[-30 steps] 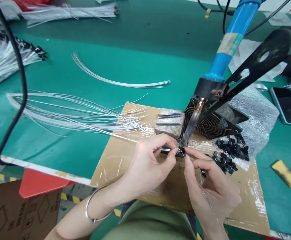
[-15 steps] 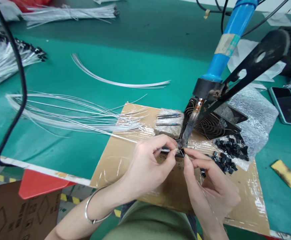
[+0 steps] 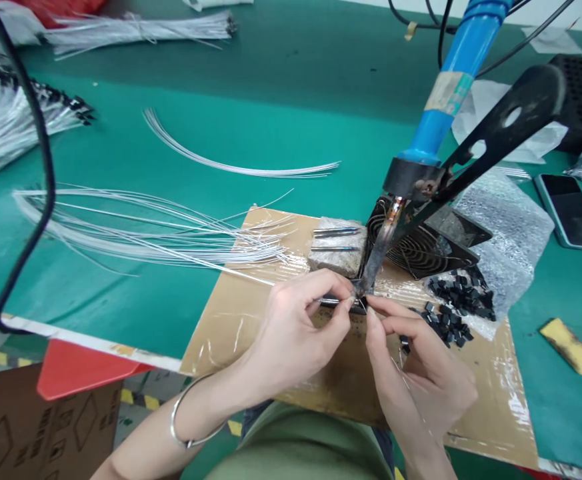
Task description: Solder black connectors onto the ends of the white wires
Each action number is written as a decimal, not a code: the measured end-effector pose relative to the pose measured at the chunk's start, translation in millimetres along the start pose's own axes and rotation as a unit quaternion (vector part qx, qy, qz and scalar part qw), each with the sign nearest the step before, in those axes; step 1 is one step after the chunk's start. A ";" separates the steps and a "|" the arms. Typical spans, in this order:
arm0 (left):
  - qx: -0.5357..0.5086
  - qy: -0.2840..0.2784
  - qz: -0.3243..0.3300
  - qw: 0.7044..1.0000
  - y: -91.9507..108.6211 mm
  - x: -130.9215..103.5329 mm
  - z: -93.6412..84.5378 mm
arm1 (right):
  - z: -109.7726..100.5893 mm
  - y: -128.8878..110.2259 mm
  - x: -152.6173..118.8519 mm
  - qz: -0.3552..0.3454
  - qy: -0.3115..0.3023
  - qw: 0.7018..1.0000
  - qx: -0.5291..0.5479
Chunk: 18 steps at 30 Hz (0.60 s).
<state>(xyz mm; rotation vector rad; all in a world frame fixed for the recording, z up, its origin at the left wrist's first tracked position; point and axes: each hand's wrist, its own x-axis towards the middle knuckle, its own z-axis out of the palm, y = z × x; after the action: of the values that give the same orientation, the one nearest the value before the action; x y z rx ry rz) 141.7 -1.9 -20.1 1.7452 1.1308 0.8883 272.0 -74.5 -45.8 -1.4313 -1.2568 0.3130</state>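
A soldering iron [image 3: 441,107] with a blue handle leans down from the upper right, its metal tip ending between my hands. My left hand [image 3: 303,327] pinches a white wire [image 3: 243,273], its end close by the tip. Opposite it, my right hand [image 3: 418,367] has thumb and forefinger closed on a thin strand of solder wire [image 3: 405,381], which trails across the palm. The fingertips nearly meet, and the exact joint is too small to make out. Just behind, a grey block [image 3: 333,259] bears several dark metal pins.
Loose white wires [image 3: 161,233] spread leftward over the brown cardboard [image 3: 231,333]. A curved wire bundle [image 3: 241,167] lies behind. Small black pieces [image 3: 445,323], a black fan [image 3: 415,253], bubble wrap [image 3: 521,233], a yellow sponge [image 3: 569,345] and a phone [image 3: 573,212] are at right.
The view has shifted very slightly. Both hands keep almost the same pose at the iron's tip, the right fingers a touch farther left.
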 end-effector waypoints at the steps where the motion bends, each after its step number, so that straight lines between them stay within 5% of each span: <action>1: 0.001 0.000 0.000 1.000 0.0 -0.1 -0.3 | 0.1 -0.3 0.3 -0.004 0.001 1.000 -0.001; 18: 0.003 -0.021 -0.053 0.998 -5.4 -5.6 -0.7 | -4.7 8.6 -6.6 0.072 -0.005 0.997 0.025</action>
<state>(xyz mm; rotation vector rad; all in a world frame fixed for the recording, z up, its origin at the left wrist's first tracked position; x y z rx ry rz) 137.4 -5.7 -25.5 1.6850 1.1876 0.7824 277.4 -80.5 -54.5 -1.4828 -1.1479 0.4464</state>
